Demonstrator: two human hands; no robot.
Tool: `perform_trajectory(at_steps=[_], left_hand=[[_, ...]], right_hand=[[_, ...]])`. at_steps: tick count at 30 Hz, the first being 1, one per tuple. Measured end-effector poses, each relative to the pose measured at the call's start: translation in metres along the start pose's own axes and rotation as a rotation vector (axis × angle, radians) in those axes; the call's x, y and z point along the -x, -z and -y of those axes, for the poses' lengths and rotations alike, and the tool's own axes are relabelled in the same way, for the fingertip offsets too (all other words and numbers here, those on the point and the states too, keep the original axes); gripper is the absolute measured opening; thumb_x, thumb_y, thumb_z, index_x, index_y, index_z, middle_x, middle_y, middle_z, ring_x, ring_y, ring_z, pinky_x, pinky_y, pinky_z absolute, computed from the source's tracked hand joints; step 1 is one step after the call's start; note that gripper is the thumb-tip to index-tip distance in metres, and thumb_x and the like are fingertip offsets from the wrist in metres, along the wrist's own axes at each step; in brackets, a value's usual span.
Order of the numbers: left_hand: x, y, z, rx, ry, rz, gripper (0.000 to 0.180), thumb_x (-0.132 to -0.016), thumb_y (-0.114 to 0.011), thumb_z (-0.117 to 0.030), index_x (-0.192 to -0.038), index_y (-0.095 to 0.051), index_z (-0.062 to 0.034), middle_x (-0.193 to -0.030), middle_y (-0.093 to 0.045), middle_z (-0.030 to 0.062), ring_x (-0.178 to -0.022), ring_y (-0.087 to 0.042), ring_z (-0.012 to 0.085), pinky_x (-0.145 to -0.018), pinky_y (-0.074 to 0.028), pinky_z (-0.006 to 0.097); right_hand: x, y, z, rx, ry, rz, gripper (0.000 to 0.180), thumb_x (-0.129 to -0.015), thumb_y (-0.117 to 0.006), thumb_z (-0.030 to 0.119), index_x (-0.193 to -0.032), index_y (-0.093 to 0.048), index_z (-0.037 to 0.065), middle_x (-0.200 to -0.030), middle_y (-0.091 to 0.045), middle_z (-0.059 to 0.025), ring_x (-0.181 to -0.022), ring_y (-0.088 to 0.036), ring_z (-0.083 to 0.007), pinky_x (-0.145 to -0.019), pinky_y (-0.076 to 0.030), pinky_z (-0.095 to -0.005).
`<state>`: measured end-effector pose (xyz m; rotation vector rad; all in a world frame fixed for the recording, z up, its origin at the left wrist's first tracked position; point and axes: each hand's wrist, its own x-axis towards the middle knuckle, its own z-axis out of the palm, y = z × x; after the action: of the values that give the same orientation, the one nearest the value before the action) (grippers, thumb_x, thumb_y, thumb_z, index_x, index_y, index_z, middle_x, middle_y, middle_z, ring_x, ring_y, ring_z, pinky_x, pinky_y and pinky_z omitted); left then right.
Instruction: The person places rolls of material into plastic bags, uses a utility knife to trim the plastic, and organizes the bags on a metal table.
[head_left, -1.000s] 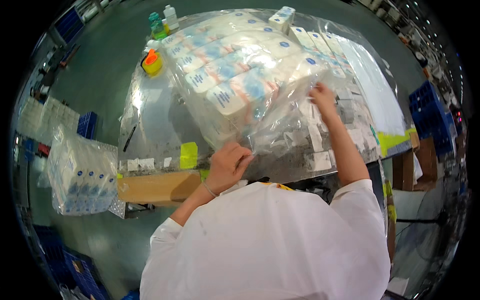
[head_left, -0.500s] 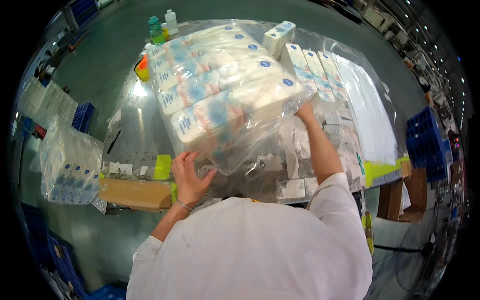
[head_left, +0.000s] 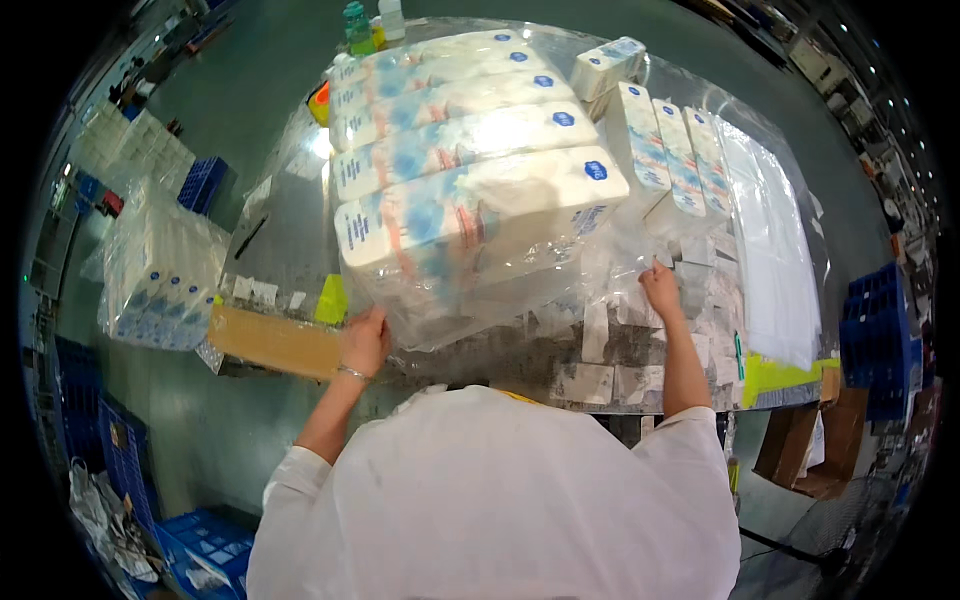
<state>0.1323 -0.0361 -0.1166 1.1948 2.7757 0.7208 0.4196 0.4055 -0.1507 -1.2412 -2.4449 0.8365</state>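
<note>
The bag of tissue packs (head_left: pixel 470 200) lay across the middle of the table (head_left: pixel 290 240), a big clear plastic sack with five long white-and-blue packs stacked side by side inside it, its open mouth turned toward the person. Far off to the left, a finished bundle (head_left: pixel 160 270) of similar packs sat in its own clear wrap, well apart from the work. Just beside the sack's near left corner, a flat brown cardboard piece (head_left: pixel 270 340) and a small yellow-green tag (head_left: pixel 332 300) rested at the table's edge. The left hand (head_left: pixel 365 342) was curled closed on the plastic at that near left corner, gripping the loose film below the front pack. To the right, the right hand (head_left: pixel 660 288) pinched the slack plastic at the sack's other corner, fingers closed on the film. Beyond it stood three more packs (head_left: pixel 675 150) upright outside the sack, one small pack (head_left: pixel 607 65) lying above them, and a stack of empty clear bags (head_left: pixel 775 250) farther right. To my eye the filling looked done, or nearly so; the mouth was not yet sealed, and the loose packs remained unbagged.
</note>
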Motion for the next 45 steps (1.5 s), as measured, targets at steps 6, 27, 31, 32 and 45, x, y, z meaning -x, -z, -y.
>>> perform_trajectory(at_steps=[6, 27, 31, 32, 45], left_hand=[[0.014, 0.080, 0.033, 0.605, 0.156, 0.222, 0.049, -0.069, -0.067, -0.017, -0.109, -0.042, -0.0027, -0.105, -0.047, 0.0135, -0.100, -0.046, 0.0240, -0.085, -0.039, 0.035], [-0.048, -0.039, 0.007, -0.025, 0.533, 0.325, 0.024, -0.072, -0.054, -0.019, -0.088, -0.063, -0.0036, -0.094, -0.062, 0.0150, -0.088, -0.059, 0.0305, -0.072, -0.047, 0.041], [-0.047, -0.022, -0.008, -0.048, 0.646, 0.166, 0.024, -0.071, -0.053, -0.020, -0.085, -0.064, -0.0042, -0.089, -0.063, 0.0136, -0.086, -0.060, 0.0303, -0.072, -0.047, 0.041], [-0.043, -0.022, -0.011, -0.037, 0.666, 0.120, 0.024, -0.071, -0.052, -0.021, -0.084, -0.064, -0.0039, -0.088, -0.063, 0.0138, -0.084, -0.060, 0.0303, -0.072, -0.047, 0.041], [0.158, 0.100, 0.040, 0.160, 0.510, -0.154, 0.017, -0.067, -0.051, -0.017, -0.072, -0.062, -0.0046, -0.072, -0.059, 0.0173, -0.070, -0.058, 0.0347, -0.062, -0.046, 0.042]], right_hand=[[-0.016, 0.087, 0.036, -0.688, -0.094, -0.053, 0.045, -0.078, -0.053, 0.020, -0.118, -0.045, 0.001, -0.105, -0.053, -0.0108, -0.087, -0.053, -0.0189, -0.078, -0.042, -0.0314], [-0.126, -0.064, 0.066, 0.288, 0.000, 1.185, 0.028, -0.066, -0.055, -0.005, -0.094, -0.056, -0.002, -0.083, -0.061, -0.0116, -0.080, -0.059, -0.0222, -0.063, -0.048, -0.0353], [-0.104, -0.097, 0.009, 0.026, 0.574, 0.653, 0.020, -0.069, -0.058, 0.008, -0.088, -0.058, 0.001, -0.086, -0.060, -0.0112, -0.077, -0.058, -0.0231, -0.060, -0.047, -0.0360], [-0.092, -0.098, 0.012, 0.071, 0.630, 0.593, 0.016, -0.071, -0.058, 0.011, -0.082, -0.058, 0.001, -0.079, -0.060, -0.0115, -0.072, -0.058, -0.0227, -0.057, -0.046, -0.0360], [0.181, 0.005, 0.157, 0.446, 0.519, 0.557, 0.023, -0.080, -0.051, 0.019, -0.088, -0.056, -0.001, -0.082, -0.058, -0.0193, -0.078, -0.057, -0.0297, -0.068, -0.043, -0.0376]])
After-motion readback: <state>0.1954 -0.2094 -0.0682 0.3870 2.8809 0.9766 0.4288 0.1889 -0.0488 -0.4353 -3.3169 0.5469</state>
